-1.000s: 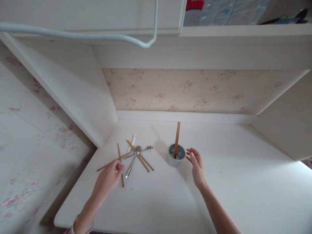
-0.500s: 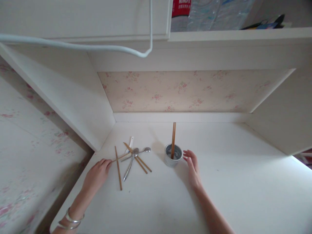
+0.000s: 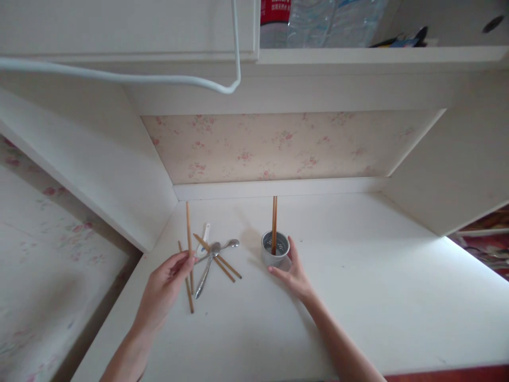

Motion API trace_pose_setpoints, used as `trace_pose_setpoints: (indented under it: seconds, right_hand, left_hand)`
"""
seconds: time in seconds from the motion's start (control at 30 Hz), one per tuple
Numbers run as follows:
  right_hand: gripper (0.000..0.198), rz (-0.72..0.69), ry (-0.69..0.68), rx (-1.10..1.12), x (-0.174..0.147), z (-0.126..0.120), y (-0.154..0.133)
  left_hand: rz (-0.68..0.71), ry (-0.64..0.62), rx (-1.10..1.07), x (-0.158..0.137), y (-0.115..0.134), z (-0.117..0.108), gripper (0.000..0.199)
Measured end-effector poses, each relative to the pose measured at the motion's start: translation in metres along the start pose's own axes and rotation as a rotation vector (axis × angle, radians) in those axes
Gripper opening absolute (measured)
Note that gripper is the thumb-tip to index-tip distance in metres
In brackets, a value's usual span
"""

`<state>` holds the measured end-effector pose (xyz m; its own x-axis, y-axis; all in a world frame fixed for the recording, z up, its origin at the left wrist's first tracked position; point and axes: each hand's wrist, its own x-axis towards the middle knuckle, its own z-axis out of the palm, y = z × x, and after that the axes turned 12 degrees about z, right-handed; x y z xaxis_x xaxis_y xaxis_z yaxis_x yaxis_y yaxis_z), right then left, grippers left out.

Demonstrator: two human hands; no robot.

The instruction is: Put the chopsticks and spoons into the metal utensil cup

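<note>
My left hand (image 3: 165,284) pinches a wooden chopstick (image 3: 188,225) near its middle, holding it raised and nearly upright. Beneath it another chopstick (image 3: 190,300) lies on the counter. To the right is a loose pile: two more chopsticks (image 3: 226,269), a metal spoon (image 3: 205,275) crossing a second metal spoon (image 3: 233,243), and a white soup spoon (image 3: 206,233) behind. My right hand (image 3: 297,277) curves round a grey metal utensil holder (image 3: 271,259), thumb in front and fingers on its right side. Two chopsticks (image 3: 274,223) stand inside the holder, which has a perforated bottom.
The white counter (image 3: 358,297) is bounded by side panels and floral wallpaper (image 3: 254,143) at the back. Overhead, a white cable (image 3: 175,79) hangs before the cabinet (image 3: 119,26). Plastic-wrapped bottles (image 3: 318,24) sit on the open shelf above.
My left hand has lifted a chopstick off the pile and turned it upright. My right hand has moved from beside the utensil holder to grasp it. The view has shifted slightly right.
</note>
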<state>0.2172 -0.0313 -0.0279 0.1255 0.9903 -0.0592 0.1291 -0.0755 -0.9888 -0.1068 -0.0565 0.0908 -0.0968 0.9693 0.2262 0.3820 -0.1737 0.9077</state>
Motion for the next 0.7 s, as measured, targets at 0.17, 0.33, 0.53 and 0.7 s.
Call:
trace_pose_setpoints:
  seconds: [0.17, 0.33, 0.53, 0.7]
  right_hand:
    - [0.083, -0.067, 0.047, 0.105, 0.000, 0.018, -0.011]
    - [0.071, -0.067, 0.074, 0.147, -0.009, 0.026, -0.015]
    - [0.070, -0.081, 0.060, 0.116, -0.015, 0.024, -0.014]
    - [0.071, -0.104, 0.047, 0.043, -0.014, 0.020, -0.013]
  left_hand:
    - [0.105, -0.108, -0.217, 0.014, 0.046, 0.052, 0.033]
    - [0.163, -0.196, -0.193, 0.043, 0.065, 0.093, 0.032]
    - [0.295, -0.243, -0.140, 0.071, 0.059, 0.136, 0.036]
    - [0.282, -0.312, -0.050, 0.075, 0.037, 0.158, 0.027]
